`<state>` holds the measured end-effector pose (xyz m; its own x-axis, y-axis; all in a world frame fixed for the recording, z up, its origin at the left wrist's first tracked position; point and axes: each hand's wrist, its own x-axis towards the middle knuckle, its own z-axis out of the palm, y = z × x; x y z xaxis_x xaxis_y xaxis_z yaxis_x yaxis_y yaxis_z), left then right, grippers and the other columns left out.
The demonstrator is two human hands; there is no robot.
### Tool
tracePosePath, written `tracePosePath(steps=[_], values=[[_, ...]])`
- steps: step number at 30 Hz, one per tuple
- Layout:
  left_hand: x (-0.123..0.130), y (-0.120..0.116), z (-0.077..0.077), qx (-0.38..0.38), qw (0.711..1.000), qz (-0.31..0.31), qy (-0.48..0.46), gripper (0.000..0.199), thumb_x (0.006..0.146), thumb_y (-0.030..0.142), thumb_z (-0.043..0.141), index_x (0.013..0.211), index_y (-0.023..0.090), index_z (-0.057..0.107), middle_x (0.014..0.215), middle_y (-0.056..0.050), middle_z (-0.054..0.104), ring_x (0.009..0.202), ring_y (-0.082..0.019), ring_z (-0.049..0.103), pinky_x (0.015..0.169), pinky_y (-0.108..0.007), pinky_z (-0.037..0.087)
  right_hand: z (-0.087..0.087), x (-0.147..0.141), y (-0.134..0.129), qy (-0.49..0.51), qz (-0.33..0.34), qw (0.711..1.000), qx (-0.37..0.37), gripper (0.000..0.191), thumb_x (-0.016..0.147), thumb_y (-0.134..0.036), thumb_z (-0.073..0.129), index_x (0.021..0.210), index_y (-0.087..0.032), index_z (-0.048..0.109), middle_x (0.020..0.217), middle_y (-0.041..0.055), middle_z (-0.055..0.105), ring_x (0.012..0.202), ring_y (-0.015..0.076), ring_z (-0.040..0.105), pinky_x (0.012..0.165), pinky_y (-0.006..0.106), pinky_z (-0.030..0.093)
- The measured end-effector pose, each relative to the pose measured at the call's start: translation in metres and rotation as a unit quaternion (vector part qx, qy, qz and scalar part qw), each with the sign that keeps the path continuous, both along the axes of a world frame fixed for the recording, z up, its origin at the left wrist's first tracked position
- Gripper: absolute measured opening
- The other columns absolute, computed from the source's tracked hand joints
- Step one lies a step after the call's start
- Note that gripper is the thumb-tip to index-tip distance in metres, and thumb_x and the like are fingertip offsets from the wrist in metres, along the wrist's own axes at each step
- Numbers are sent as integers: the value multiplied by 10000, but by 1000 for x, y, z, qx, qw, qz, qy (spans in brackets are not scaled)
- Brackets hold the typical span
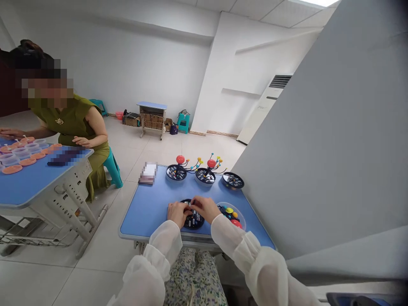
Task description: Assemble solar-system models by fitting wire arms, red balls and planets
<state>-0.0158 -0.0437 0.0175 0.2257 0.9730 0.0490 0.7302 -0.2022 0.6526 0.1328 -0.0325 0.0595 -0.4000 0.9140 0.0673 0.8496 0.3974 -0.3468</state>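
Note:
A black round base [195, 221] with printed labels lies near the front edge of the blue table. My left hand [177, 213] grips its left side, fingers bent over the rim. My right hand [205, 208] is closed in a pinch over the base's upper part, close to the left fingertips. Whatever small piece sits between those fingers is hidden. Just right of the right hand, a clear plastic bowl [244, 221] holds black arms, a yellow ball [229, 210] and a red dome [236, 223].
Two planet models [177, 172] [205, 175] with red balls and a bare black base [233, 180] stand along the back edge. A white packet [149, 172] lies back left. Right of the table rises a grey partition [334, 148]. Another person [76, 119] sits at the left table.

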Motion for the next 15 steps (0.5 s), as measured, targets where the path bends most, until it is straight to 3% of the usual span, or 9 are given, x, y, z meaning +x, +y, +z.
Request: tracePosePath(steps=[6, 15], values=[[0, 3, -7, 16, 1000, 2, -9, 86, 769, 196, 658, 790, 239, 729, 883, -25, 712, 913, -221, 608, 820, -348, 378, -9, -1, -13, 56, -73, 995, 26, 123, 835, -281, 568, 842, -229, 680, 660, -11, 692, 624, 150, 617, 556, 220, 365], [-3, 4, -14, 37, 999, -20, -34, 120, 775, 149, 645, 757, 233, 730, 818, -6, 682, 795, -173, 621, 758, -309, 398, -13, -3, -11, 93, -53, 994, 26, 113, 812, -215, 586, 813, -235, 697, 620, -16, 688, 555, 132, 588, 558, 211, 360]])
